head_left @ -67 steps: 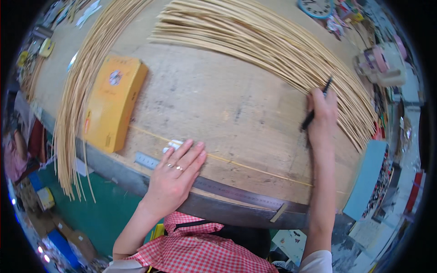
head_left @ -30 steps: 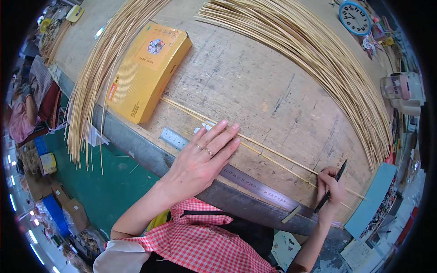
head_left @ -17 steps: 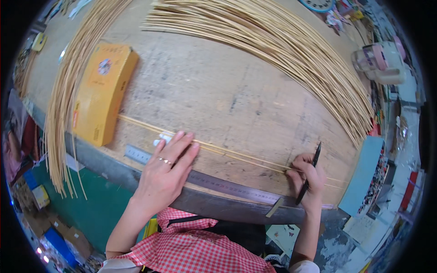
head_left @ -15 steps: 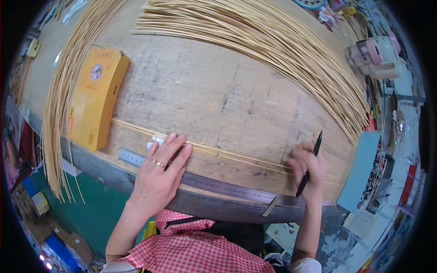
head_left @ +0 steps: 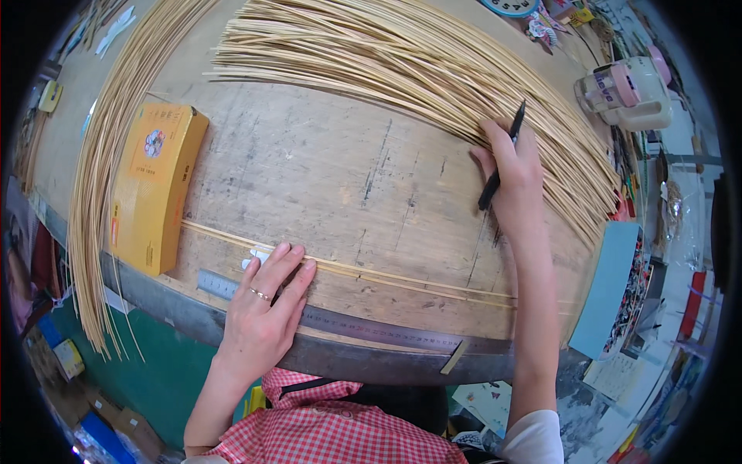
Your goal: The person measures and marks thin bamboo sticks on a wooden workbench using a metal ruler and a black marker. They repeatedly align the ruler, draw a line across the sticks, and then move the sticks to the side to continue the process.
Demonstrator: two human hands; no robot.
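My left hand (head_left: 265, 313), with a ring on one finger, lies with its fingers stretched over two thin bamboo strips (head_left: 363, 271) near the table's front edge. A small white piece (head_left: 257, 256) pokes out beside its fingertips. Farther right, my right hand (head_left: 514, 170) holds a black pen (head_left: 505, 158) tucked across its fingers. Its fingertips are at the lower edge of a big pile of bamboo sticks (head_left: 402, 62); whether they pinch a stick cannot be seen. In front of the strips lies a metal ruler (head_left: 371, 328), partly hidden by my left hand.
A yellow box (head_left: 158, 185) stands at the left, at the strips' left ends, beside another bundle of bamboo sticks (head_left: 97, 178). At the right is a blue-green box (head_left: 607, 290). A pink-lidded jar (head_left: 610, 87) stands far right. A short flat strip (head_left: 454, 357) crosses the front edge.
My right hand has moved away from the strips, up and forward to the pile of bamboo sticks, still holding the pen. My left hand stays on the strips. The view has shifted slightly.
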